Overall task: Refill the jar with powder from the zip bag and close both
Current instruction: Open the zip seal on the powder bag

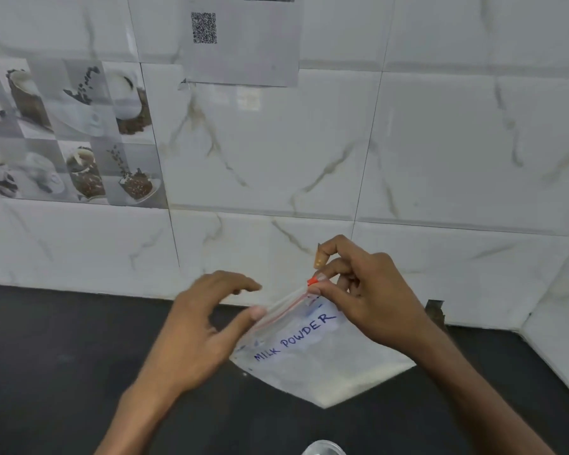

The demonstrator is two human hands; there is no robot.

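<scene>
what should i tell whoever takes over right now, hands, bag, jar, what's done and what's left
Right hand: pinching the red slider at the end of the zip bag's top strip.
Left hand: open, thumb touching the zip strip near its other end; blurred.
Zip bag: marked MILK POWDER, powder inside, resting on the dark counter by the tiled wall.
Jar: only a clear rim shows at the bottom edge; fill level and lid hidden.
Done: cannot tell whether pouring happened or the zip is sealed.
Left: check the jar, seal the bag, close the jar.

Your right hand (368, 297) is raised, fingertips pinched shut, index bandaged. Your left hand (204, 326) is spread, thumb extended rightward, blurred.
</scene>
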